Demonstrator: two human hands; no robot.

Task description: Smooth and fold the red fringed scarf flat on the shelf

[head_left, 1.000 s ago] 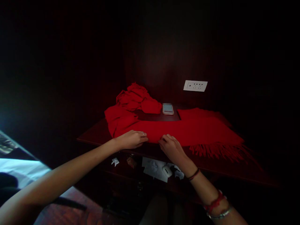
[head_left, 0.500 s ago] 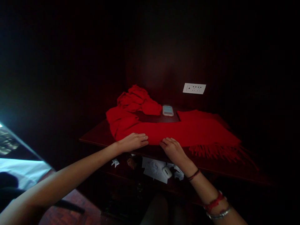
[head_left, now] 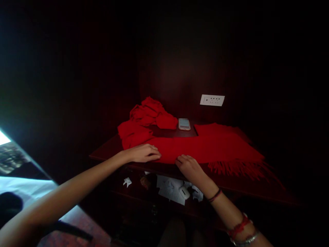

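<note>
A long red scarf [head_left: 190, 147] with a fringed right end lies folded in a strip along the front of a dark desk [head_left: 102, 151]. Its left part curves back into a crumpled heap near the rear. My left hand [head_left: 145, 153] rests on the strip's front edge, fingers stretched out and fairly flat, a ring on one finger. Just to the right, my right hand [head_left: 189, 166] has its fingers curled over the same edge and pinches the cloth. The undersides of both hands are hidden.
Behind the strip lies a phone [head_left: 184, 124]. A socket plate [head_left: 212, 100] is on the dark back wall. On a shelf below the desktop are white papers [head_left: 171, 192], a small white case [head_left: 184, 192], a brownish item [head_left: 145, 182] and crumpled scraps [head_left: 127, 181].
My left hand has slid slightly left along the scarf's edge and its fingers look flatter. The right hand stays at nearly the same spot on the cloth. The view has tilted up slightly.
</note>
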